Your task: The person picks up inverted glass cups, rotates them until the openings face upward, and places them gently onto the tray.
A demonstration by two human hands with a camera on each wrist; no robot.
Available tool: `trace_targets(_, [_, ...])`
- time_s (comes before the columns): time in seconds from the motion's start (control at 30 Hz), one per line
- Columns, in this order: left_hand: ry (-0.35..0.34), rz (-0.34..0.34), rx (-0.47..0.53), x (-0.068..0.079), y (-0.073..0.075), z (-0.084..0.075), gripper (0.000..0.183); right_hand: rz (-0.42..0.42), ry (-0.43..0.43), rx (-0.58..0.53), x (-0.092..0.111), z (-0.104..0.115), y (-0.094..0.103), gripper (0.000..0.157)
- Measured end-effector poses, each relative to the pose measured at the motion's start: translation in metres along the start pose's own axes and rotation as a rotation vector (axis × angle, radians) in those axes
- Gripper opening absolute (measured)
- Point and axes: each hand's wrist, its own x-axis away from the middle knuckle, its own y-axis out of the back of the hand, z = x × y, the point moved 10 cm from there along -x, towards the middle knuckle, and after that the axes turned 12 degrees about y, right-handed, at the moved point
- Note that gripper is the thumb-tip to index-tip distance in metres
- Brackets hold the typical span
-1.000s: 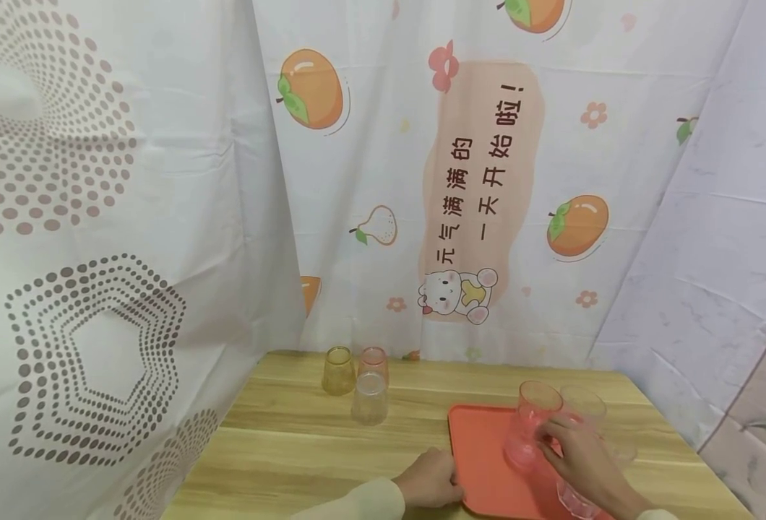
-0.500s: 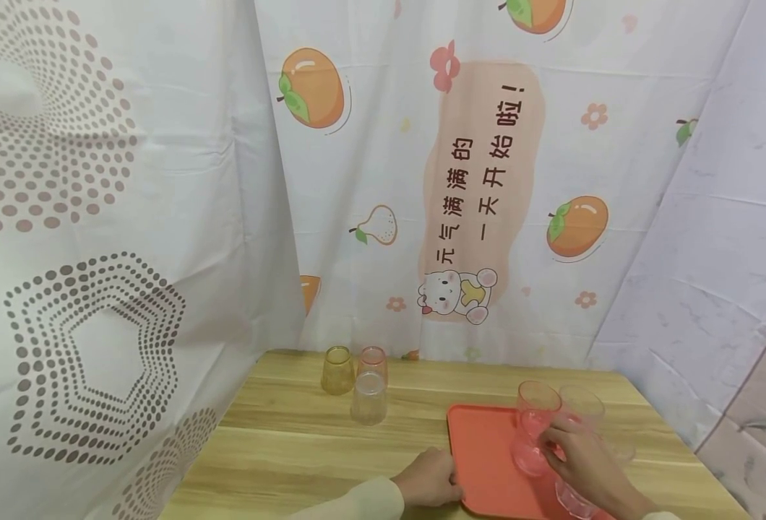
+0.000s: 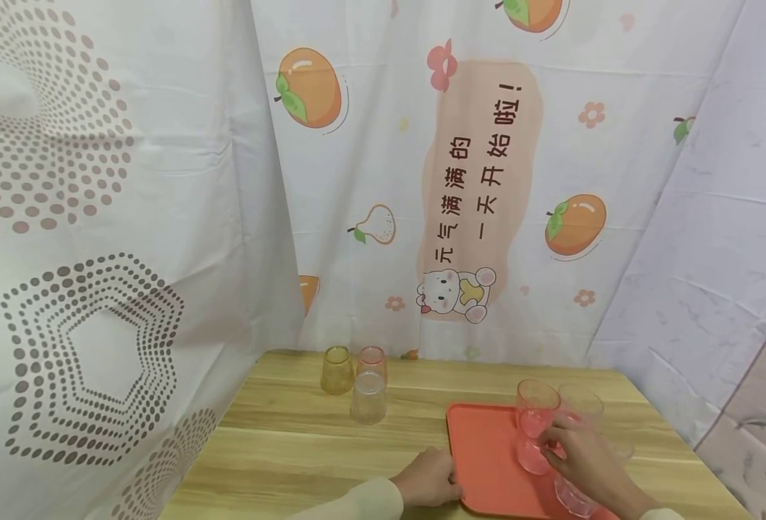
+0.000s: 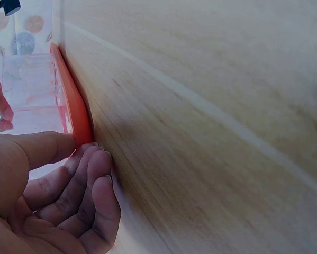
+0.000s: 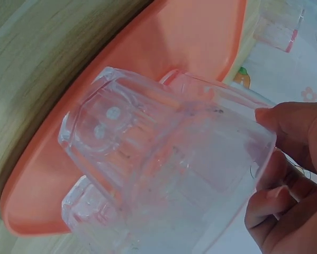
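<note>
My left hand (image 3: 428, 477) pinches the near left edge of the orange-red tray (image 3: 487, 462), thumb on the rim (image 4: 76, 116) and fingers curled against its outside. My right hand (image 3: 587, 466) is over the tray's right half. Its thumb and fingers pinch the rim of a clear faceted cup (image 5: 190, 159), which looks pink against the tray (image 3: 534, 456). A pink-rimmed cup (image 3: 539, 397) stands just behind it. Another clear cup (image 3: 571, 500) is partly hidden below my right hand. Whether the pinched cup touches the tray I cannot tell.
At the back left a yellow cup (image 3: 337, 372), a pink cup (image 3: 373, 357) and a clear cup (image 3: 368, 401) stand narrow end up. More clear cups (image 3: 581, 401) are at the right. Printed curtains (image 3: 357, 289) hang behind the wooden table (image 3: 292, 440).
The cup pinched by my right hand has shifted slightly right over the tray, closer to the other cups. My left hand keeps its grip on the tray edge.
</note>
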Motion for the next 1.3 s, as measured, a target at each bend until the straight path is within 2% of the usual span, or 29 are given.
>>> trace_targets(0.17, [-0.003,-0.001,-0.003,-0.001,0.001,-0.001,0.048,-0.007,-0.020,0.035,0.001,0.001,0.003,0.037])
trace_targets(0.3, [-0.010,-0.005,-0.008,0.000,0.001,-0.002,0.047,-0.042,0.005,0.056,0.000,0.005,0.006,0.038])
trace_targets(0.4, [-0.012,-0.009,-0.008,0.000,0.001,-0.002,0.048,-0.061,0.018,0.040,-0.002,0.007,0.007,0.037])
trace_targets(0.63, [-0.010,-0.012,-0.017,0.001,0.000,-0.002,0.050,-0.048,-0.022,-0.029,-0.007,0.014,0.005,0.039])
trace_targets(0.73, [-0.009,-0.008,-0.010,0.002,0.001,-0.002,0.049,-0.030,-0.017,-0.037,-0.007,0.021,0.001,0.039])
trace_targets(0.97, [-0.009,-0.005,-0.001,0.003,0.002,-0.004,0.050,-0.013,0.088,-0.074,-0.005,0.038,-0.014,0.040])
trace_targets(1.3, [-0.005,0.005,0.023,0.002,0.000,-0.001,0.048,0.116,0.056,-0.211,0.002,0.047,-0.042,0.026])
